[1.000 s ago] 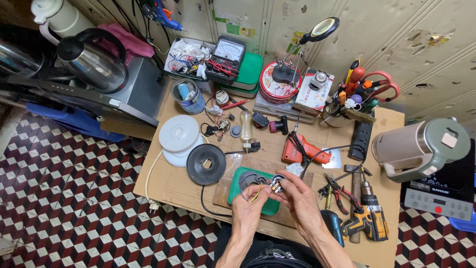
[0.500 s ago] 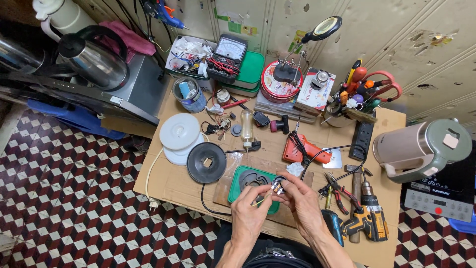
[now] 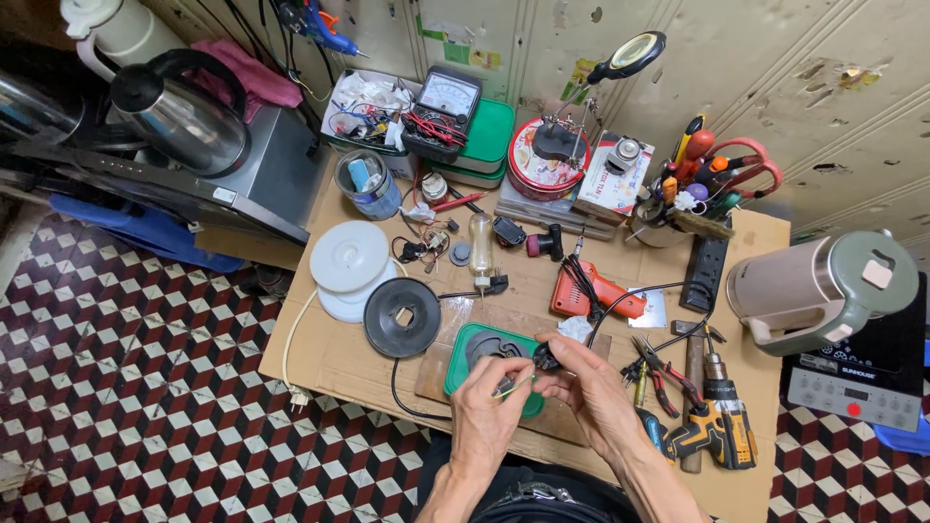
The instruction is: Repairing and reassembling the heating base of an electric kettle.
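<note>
A small dark part (image 3: 545, 359) sits pinched in the fingertips of the right hand (image 3: 591, 387), low in the middle of the view, just above the near edge of the surface (image 3: 329, 353). The left hand (image 3: 489, 412), at nine o'clock of the right one and touching it at the fingertips, is closed narrowly on a thin pale stick-like tool (image 3: 513, 385) whose tip points at the part. What exactly the part is cannot be told; it is too small.

Directly under both hands lies a green round-cornered lid (image 3: 475, 344) on a wooden board (image 3: 434, 373). At ten o'clock of the lid, just beside it, lies a black round disc (image 3: 402, 317) with a square hole, and a black cable (image 3: 399, 392) curls from there round the board's left end. At ten o'clock of the disc lie white round lids (image 3: 349, 266), stacked.

At three o'clock of the hands, near the wrist, pliers (image 3: 664, 368), a hammer (image 3: 690, 387) and a yellow-and-black cordless drill (image 3: 712, 436) crowd the right near corner, so little bare room shows there. At twelve o'clock an orange soldering gun (image 3: 596, 291) lies with its cord looped.

Bare cardboard shows mostly at eight to nine o'clock, between the board and the surface's left edge, beyond which is the chequered tile floor (image 3: 126, 387). At two o'clock, past the right edge, a green-lidded kettle (image 3: 819, 291) lies tipped on its side.
</note>
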